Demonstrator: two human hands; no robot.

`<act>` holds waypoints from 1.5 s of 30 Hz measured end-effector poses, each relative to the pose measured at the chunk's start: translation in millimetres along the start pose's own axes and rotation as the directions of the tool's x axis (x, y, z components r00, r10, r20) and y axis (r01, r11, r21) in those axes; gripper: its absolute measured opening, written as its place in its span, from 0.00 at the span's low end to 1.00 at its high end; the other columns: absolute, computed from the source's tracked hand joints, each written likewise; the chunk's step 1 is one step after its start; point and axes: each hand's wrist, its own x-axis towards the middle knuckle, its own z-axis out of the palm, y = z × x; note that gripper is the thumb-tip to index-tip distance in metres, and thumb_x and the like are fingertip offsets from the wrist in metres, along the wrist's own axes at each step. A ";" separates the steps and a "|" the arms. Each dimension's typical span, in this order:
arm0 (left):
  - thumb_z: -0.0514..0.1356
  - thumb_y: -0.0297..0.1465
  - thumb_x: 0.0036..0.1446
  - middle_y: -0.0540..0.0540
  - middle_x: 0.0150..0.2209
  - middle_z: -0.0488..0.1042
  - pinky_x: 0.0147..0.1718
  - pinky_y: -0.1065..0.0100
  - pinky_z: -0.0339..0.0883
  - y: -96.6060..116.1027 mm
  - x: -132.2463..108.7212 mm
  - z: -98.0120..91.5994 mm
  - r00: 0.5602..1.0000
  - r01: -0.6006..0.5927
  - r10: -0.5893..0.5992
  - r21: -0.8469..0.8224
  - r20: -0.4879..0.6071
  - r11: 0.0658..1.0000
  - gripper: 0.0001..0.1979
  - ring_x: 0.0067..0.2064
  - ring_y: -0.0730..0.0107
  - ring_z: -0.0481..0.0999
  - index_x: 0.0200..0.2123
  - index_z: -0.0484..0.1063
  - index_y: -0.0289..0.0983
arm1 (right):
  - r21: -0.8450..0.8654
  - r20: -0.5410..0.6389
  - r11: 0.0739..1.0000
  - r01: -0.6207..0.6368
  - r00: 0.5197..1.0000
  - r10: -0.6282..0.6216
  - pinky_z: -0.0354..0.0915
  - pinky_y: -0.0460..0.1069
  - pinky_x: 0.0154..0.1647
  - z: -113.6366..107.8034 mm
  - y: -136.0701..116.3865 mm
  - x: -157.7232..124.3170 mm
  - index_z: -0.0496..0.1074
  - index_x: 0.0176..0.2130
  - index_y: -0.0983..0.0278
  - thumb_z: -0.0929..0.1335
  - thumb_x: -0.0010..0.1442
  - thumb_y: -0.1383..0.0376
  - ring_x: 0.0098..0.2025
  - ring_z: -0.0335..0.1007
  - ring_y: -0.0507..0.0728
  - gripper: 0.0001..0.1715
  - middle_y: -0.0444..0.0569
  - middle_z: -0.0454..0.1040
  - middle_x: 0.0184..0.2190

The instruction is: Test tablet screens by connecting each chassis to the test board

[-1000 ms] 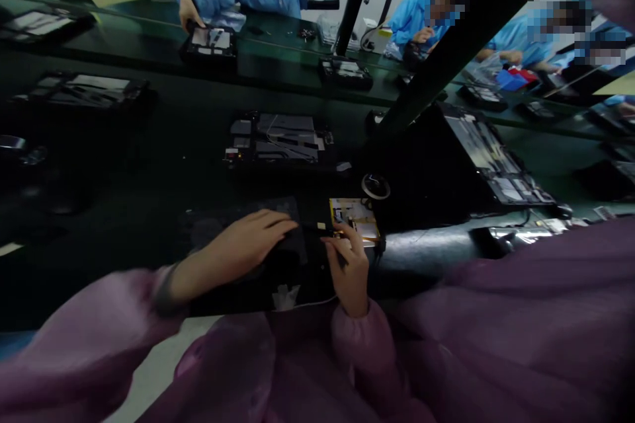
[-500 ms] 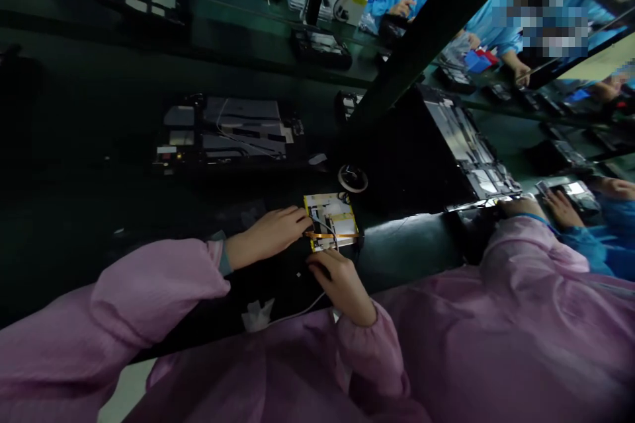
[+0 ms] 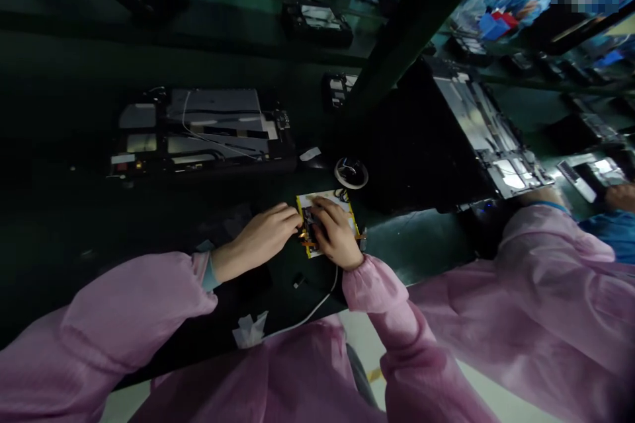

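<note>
Head view, present moment. I read the left hand [image 3: 258, 238] resting its fingers [image 3: 290, 213] on the left edge of the board [image 3: 330, 199], a yellow-edged flat panel lying on the worktop [image 3: 417, 238]. The right hand [image 3: 338, 232], which sat below the board in the earlier frame, now lies on top of it, covering its middle and a dark part there. From here I cannot tell whether either hand is clenched on anything or only pressing down. The orange ribbon [image 3: 303, 242], earlier seen lying across the board, now shows only at the board's edges beside the hands. A tape roll [image 3: 351, 173] stands just above the board, an opened tablet [image 3: 198, 132] lies farther up, and a white cable [image 3: 307, 310] runs near the pink right sleeve [image 3: 372, 284]. At far right: a co-worker's hand [image 3: 620, 197] and blue sleeve [image 3: 610, 228].
</note>
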 end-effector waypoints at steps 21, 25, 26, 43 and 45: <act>0.46 0.24 0.65 0.42 0.42 0.73 0.47 0.58 0.68 4.9 -5.0 -1.3 0.999 -0.046 0.045 0.038 0.017 0.998 0.13 0.43 0.63 0.70 0.40 0.70 0.32 | 0.028 -0.013 0.996 -0.085 0.996 0.085 0.57 0.60 0.61 4.2 -9.0 1.3 0.69 0.52 0.61 0.62 0.58 0.72 0.62 0.57 0.62 0.23 0.53 0.66 0.58; 0.46 0.24 0.65 0.42 0.40 0.73 0.45 0.58 0.69 4.8 -4.6 -1.2 0.999 -0.015 0.015 0.013 0.030 1.000 0.13 0.42 0.64 0.69 0.39 0.71 0.33 | 0.031 -0.019 0.996 -0.081 0.997 0.081 0.57 0.60 0.61 4.1 -9.3 1.3 0.69 0.52 0.61 0.62 0.59 0.72 0.62 0.57 0.62 0.22 0.53 0.67 0.57; 0.46 0.25 0.65 0.42 0.40 0.73 0.45 0.58 0.69 4.9 -4.3 -1.1 0.999 -0.010 0.010 0.004 0.031 1.000 0.13 0.42 0.64 0.69 0.39 0.71 0.33 | 0.032 -0.020 0.996 -0.080 0.997 0.081 0.57 0.60 0.61 4.1 -9.3 1.3 0.69 0.52 0.61 0.62 0.59 0.72 0.62 0.57 0.62 0.22 0.53 0.67 0.57; 0.52 0.25 0.64 0.45 0.38 0.73 0.44 0.63 0.68 0.4 -2.6 3.2 0.999 0.024 -0.027 -0.091 -0.033 0.996 0.07 0.42 0.66 0.69 0.38 0.70 0.34 | 0.030 -0.027 0.997 -0.076 0.997 0.077 0.57 0.60 0.61 4.7 -10.0 2.0 0.69 0.51 0.62 0.61 0.60 0.72 0.61 0.58 0.62 0.20 0.54 0.67 0.57; 0.53 0.25 0.64 0.46 0.37 0.73 0.43 0.63 0.68 3.1 -2.2 1.3 0.999 0.016 -0.019 -0.053 -0.043 0.998 0.06 0.41 0.66 0.69 0.37 0.70 0.34 | 0.033 -0.028 0.997 -0.074 0.997 0.075 0.57 0.60 0.61 5.0 -9.8 1.9 0.69 0.51 0.62 0.61 0.60 0.71 0.61 0.58 0.62 0.20 0.54 0.67 0.57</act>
